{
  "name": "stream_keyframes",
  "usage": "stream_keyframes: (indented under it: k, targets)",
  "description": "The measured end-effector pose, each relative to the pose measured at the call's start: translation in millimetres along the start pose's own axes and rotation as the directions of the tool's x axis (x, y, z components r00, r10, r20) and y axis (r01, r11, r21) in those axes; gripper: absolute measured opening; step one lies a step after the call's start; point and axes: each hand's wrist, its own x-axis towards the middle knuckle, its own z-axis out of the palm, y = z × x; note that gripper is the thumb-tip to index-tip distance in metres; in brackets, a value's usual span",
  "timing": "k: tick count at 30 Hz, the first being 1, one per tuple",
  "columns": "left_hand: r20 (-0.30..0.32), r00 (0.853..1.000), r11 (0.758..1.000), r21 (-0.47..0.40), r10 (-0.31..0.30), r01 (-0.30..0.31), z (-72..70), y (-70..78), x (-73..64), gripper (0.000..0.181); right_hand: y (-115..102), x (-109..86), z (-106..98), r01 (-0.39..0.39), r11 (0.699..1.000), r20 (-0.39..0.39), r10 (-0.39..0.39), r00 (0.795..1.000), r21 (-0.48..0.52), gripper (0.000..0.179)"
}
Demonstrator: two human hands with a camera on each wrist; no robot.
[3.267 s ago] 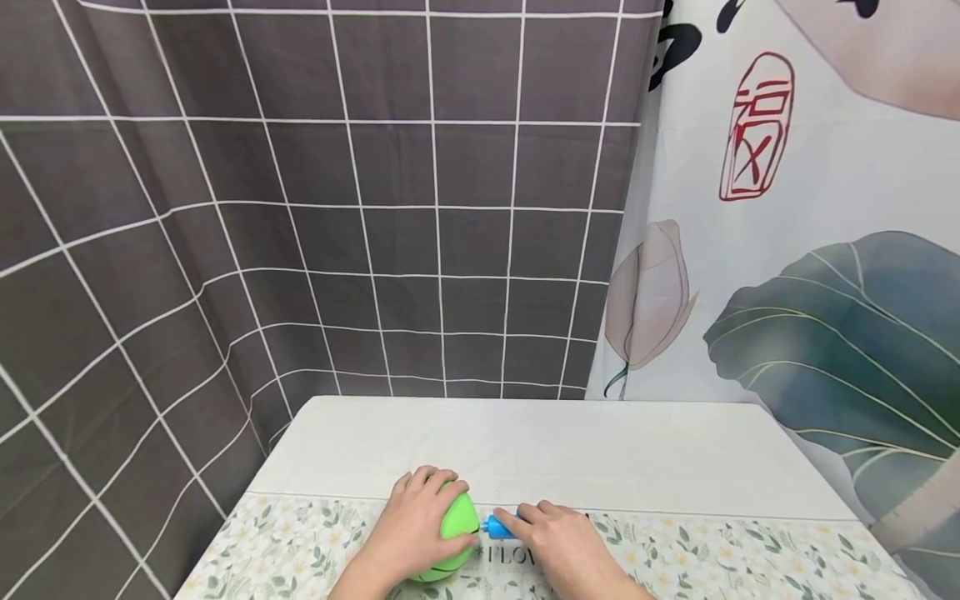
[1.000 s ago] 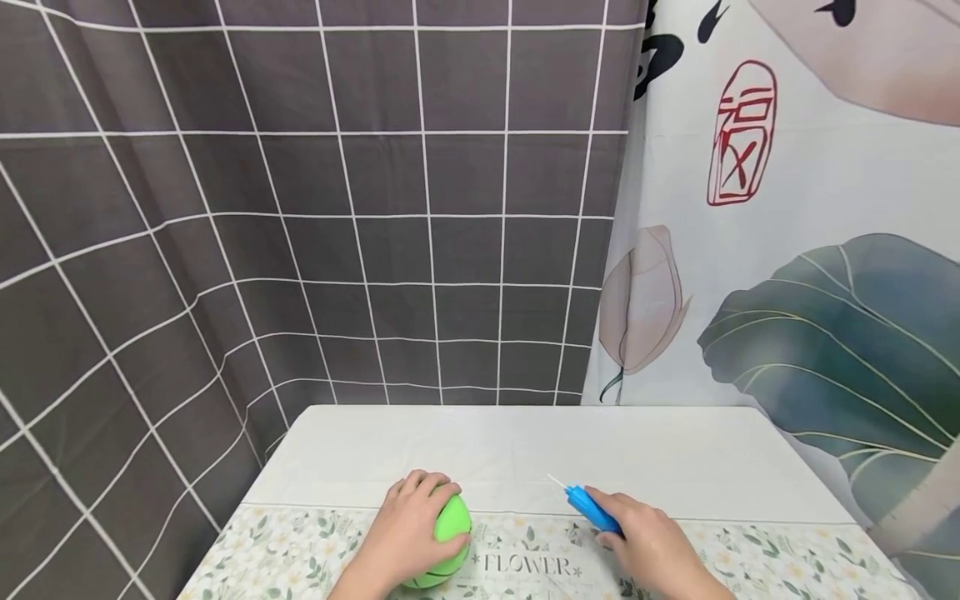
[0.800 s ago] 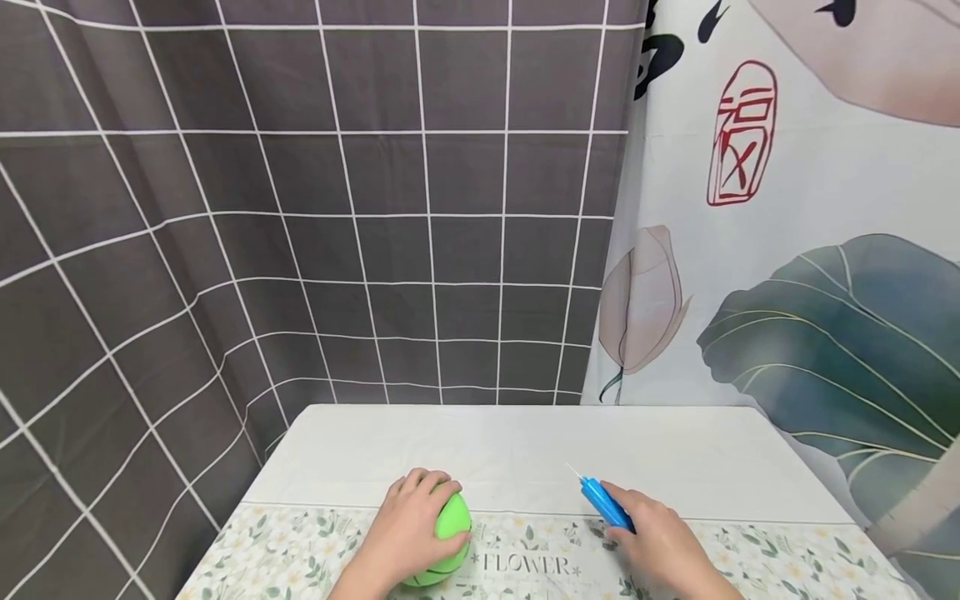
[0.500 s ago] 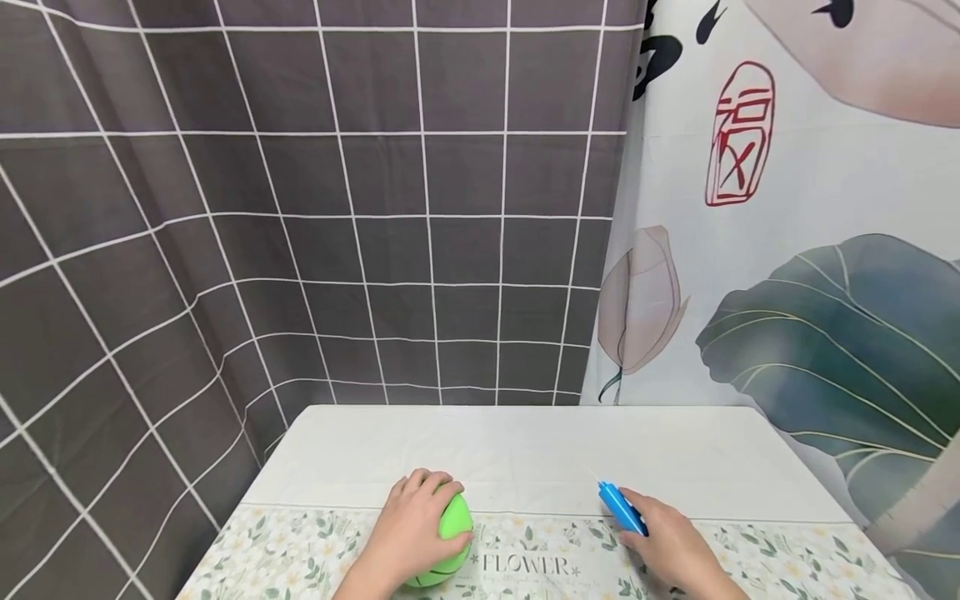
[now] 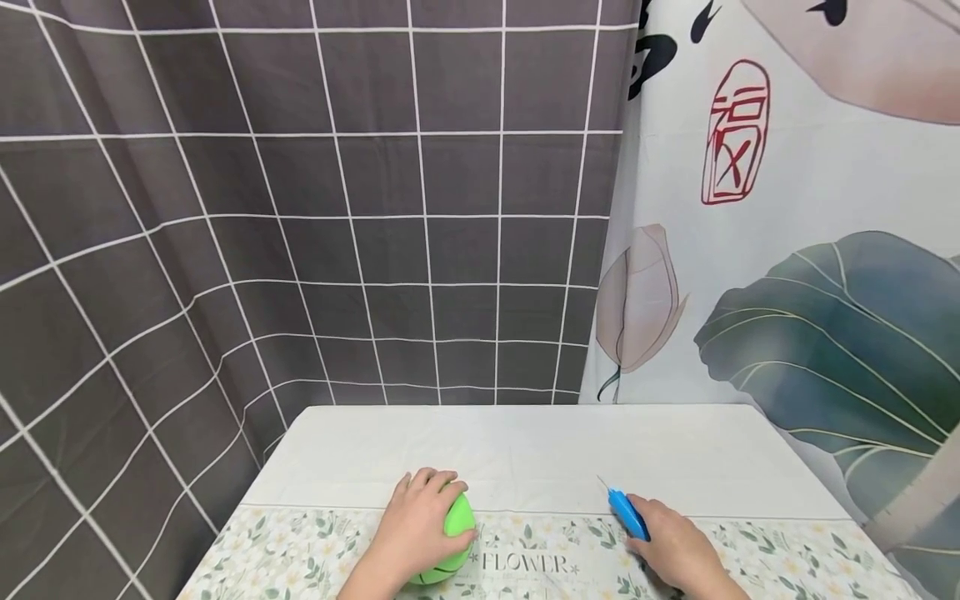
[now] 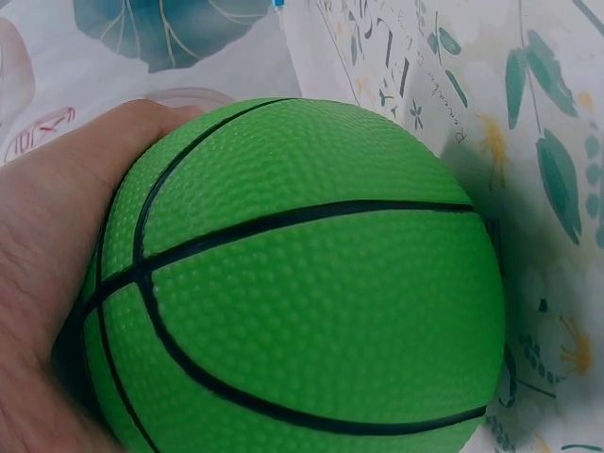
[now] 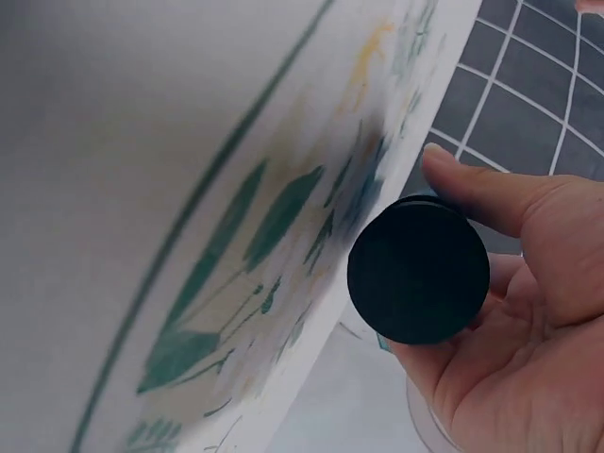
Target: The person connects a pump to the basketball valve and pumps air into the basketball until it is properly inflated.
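Observation:
My left hand grips a small green toy basketball with black seam lines, fingers over its top and thumb on its near side. The ball's pebbled surface fills much of the left wrist view. Over on the right, my right hand holds a blue ball pump with a thin needle pointing up and left, apart from the ball. In the right wrist view the pump's round dark end faces the camera, between the thumb and the curled fingers. The ball's valve is not visible.
Both hands are over a table covered with a white and floral cloth printed with the word FLOWER. A dark grid curtain hangs behind and to the left. A white curtain with leaf prints hangs at the right.
Earlier the pump's needle was at the ball; since then my right hand has carried the pump away to the right and turned it. My left hand keeps its grip on the ball.

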Motion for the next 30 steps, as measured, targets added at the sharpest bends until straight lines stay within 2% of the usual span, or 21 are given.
stream_keyframes:
  k: [4,8,12,16,22,30]
  targets:
    - [-0.004,1.0,1.0,0.004,0.007,-0.007,1.6,0.6,0.7,0.056,1.1,-0.8,2.5,0.023,0.998,-0.004,-0.023,1.0,-0.055,0.071]
    - [-0.015,1.0,1.0,0.007,0.011,-0.011,2.7,0.9,1.5,0.056,3.8,0.9,3.0,0.051,0.994,0.032,-0.048,0.998,-0.093,0.071]
    - [-0.017,1.0,1.0,0.007,0.013,-0.012,2.4,1.4,1.6,0.056,6.1,4.2,2.8,0.047,0.994,0.092,-0.038,0.995,-0.102,0.073]
    - [-0.019,1.0,1.0,0.006,0.017,-0.016,2.4,1.0,1.4,0.057,9.1,6.5,3.2,0.04,0.995,0.118,-0.029,0.993,-0.089,0.075]
    - [-0.008,1.0,1.0,0.011,0.026,-0.026,1.7,-0.3,2.0,0.062,9.6,5.7,-3.8,0.026,0.997,0.118,-0.017,0.993,-0.07,0.074]
    - [0.011,0.999,0.999,-0.003,0.037,-0.037,-6.7,-5.7,1.2,0.069,14.1,3.3,-20.3,0.052,0.996,0.065,-0.047,0.997,-0.067,0.073]
